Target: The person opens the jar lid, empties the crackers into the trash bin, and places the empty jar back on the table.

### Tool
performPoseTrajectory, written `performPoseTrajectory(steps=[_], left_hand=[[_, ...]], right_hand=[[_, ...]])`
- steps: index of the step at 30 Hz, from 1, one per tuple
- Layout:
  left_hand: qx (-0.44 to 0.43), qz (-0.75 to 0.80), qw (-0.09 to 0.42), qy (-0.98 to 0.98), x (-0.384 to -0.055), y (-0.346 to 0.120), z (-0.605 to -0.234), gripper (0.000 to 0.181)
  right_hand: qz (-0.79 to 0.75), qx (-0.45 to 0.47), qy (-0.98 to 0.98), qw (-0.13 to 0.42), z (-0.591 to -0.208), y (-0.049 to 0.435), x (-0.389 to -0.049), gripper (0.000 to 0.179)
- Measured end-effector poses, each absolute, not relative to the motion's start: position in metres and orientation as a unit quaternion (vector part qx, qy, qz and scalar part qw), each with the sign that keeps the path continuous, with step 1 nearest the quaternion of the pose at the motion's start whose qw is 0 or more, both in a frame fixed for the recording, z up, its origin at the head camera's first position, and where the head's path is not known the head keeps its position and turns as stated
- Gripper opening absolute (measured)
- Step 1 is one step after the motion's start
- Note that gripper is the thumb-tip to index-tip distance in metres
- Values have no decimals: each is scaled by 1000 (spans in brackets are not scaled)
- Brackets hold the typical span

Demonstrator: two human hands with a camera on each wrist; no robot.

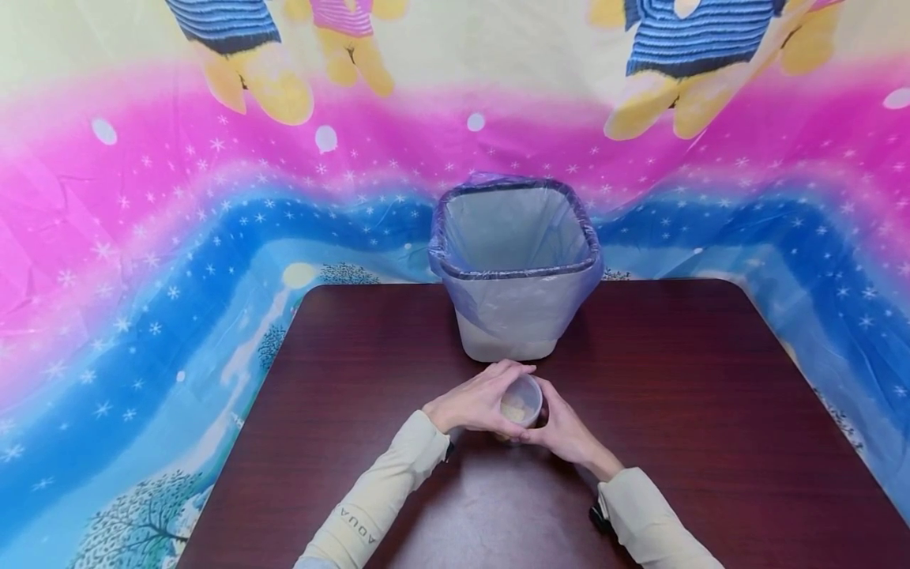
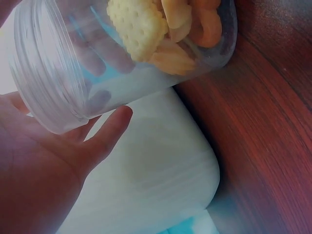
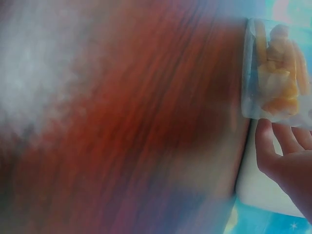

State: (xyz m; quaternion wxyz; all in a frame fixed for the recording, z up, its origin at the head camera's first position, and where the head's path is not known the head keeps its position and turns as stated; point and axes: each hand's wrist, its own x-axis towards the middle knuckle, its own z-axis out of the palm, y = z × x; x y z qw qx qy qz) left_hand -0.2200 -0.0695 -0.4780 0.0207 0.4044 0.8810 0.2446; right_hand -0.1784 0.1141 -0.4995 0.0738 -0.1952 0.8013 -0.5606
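Observation:
A clear plastic jar (image 1: 522, 401) stands close in front of the bin, between both hands. In the left wrist view, its clear ridged lid (image 2: 41, 68) is at the left. Inside show a pale yellow square cracker (image 2: 136, 29) with small holes and several orange and tan snack pieces (image 2: 207, 27). My left hand (image 1: 476, 403) grips the jar's top from the left, thumb on the near side and fingers on the far side. From the right, my right hand (image 1: 567, 431) holds it too, fingers (image 3: 265, 139) bent beside the wall. Both thumbs come together at the near rim.
A white waste bin (image 1: 508, 340) lined with a translucent purplish bag (image 1: 526, 296) stands at the table's far edge, just beyond the jar. The dark red-brown wooden table (image 1: 675, 379) extends on both sides. A colourful printed cloth (image 1: 128, 237) hangs behind and around it.

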Motion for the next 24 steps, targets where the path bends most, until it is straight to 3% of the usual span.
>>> performPoseTrajectory(steps=[24], left_hand=[[394, 268, 28, 879, -216, -83, -480, 94]], right_hand=[[-568, -192, 796, 86, -498, 113, -178, 91]])
